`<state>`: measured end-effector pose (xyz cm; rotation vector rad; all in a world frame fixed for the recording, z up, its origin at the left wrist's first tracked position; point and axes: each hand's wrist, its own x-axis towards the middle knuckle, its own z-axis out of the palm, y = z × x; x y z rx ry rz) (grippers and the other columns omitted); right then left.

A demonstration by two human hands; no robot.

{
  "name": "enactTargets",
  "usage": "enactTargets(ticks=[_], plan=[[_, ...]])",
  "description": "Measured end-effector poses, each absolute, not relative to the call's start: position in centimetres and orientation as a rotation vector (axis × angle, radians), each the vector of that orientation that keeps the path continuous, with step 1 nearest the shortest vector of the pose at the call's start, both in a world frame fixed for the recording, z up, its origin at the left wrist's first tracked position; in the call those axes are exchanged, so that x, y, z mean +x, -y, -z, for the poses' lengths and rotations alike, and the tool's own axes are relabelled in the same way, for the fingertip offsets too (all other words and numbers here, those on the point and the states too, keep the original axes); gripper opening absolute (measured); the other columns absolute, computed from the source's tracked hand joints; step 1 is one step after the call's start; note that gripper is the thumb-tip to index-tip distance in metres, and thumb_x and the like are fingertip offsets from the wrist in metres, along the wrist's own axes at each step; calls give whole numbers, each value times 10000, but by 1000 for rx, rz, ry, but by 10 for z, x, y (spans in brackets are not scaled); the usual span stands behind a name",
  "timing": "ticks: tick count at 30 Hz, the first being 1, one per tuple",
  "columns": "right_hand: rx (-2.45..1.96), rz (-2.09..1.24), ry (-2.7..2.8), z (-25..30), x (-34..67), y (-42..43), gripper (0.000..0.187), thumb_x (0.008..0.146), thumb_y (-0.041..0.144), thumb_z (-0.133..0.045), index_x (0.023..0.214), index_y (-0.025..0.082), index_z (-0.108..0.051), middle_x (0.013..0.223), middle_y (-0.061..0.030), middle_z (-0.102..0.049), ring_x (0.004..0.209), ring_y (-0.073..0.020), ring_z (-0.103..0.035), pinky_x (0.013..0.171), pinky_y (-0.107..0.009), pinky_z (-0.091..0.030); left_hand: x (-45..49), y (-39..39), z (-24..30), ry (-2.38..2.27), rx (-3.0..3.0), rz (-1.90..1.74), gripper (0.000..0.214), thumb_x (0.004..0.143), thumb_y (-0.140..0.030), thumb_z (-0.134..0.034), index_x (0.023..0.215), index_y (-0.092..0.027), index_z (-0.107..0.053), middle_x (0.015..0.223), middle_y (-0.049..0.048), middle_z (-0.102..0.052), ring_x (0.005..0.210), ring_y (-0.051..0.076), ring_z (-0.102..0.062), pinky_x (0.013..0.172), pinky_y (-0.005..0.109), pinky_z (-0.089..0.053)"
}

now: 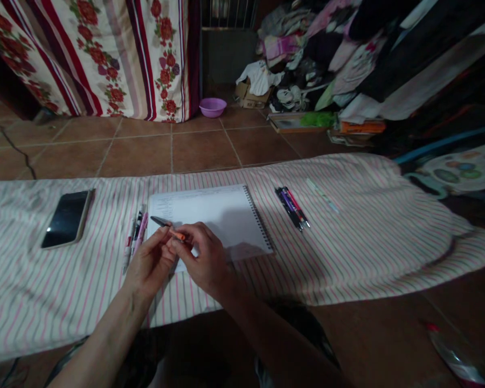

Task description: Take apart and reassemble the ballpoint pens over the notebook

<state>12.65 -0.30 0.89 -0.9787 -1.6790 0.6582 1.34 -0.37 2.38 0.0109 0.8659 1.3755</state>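
Over the lower left of an open spiral notebook (230,215), both of my hands meet at a slim pen (160,221) with a dark grey end and an orange part. My left hand (153,260) pinches it from the left, fingers curled. My right hand (204,256) closes its thumb and fingers by the orange end. Fingers cover the pen's middle, so I cannot tell whether it is in one piece. Just left of the notebook lie several pens (139,233), pink, white and black. Faint writing runs along the page's top and left side.
A phone (68,218) lies at left on the striped cloth (347,248). Several dark and coloured pens (291,208) and a pale ruler-like strip (322,195) lie right of the notebook. Beyond are a purple basin (213,107) and piled clothes (307,48). A bottle (455,353) lies lower right.
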Motion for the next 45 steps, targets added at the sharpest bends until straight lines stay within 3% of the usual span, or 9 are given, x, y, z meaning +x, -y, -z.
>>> enactTargets(ticks=[12,18,23,29,37,45], plan=[[-920,-573,1714,-10,129,2,134,792,208,-555,924,193,-573,857,-43,-644,804,-146,-577,733,-266,-478,21,4,-29,-859,-7,-1345,352,868,-46,-307,707,-63,-620,620,67,-646,568,103,-634,556,175,-537],[-966,-644,1679,-12,130,3,142,775,216,-574,916,198,-578,860,-37,-637,806,-145,-577,726,-261,-472,21,4,-25,-881,39,-1329,258,841,-47,-382,730,-77,-614,677,66,-656,636,123,-642,612,216,-547],[-1122,-792,1461,-8,130,-1,114,788,259,-549,876,192,-578,836,-33,-636,729,-132,-586,636,-243,-473,22,2,-19,-877,202,-1375,108,755,-29,-533,736,-114,-596,680,21,-643,599,89,-614,569,173,-518],[-1174,-1254,1006,5,129,-15,147,747,290,-563,865,202,-569,750,1,-631,576,-103,-560,485,-212,-441,25,0,-16,-1019,450,-1436,168,665,-61,-656,813,-126,-613,674,11,-635,560,101,-601,415,141,-416],[-1020,-1583,560,-3,137,-20,198,644,221,-618,832,177,-571,755,4,-619,623,-95,-592,499,-192,-424,20,6,-32,-971,410,-1295,279,708,40,-508,920,-75,-648,767,87,-682,629,119,-631,541,173,-503],[-932,-1638,448,-6,144,-24,241,632,163,-593,869,192,-558,679,16,-613,539,-83,-529,514,-209,-425,14,20,-29,-780,432,-1077,320,734,-66,-558,1048,-52,-617,912,169,-683,859,244,-650,691,275,-529]])
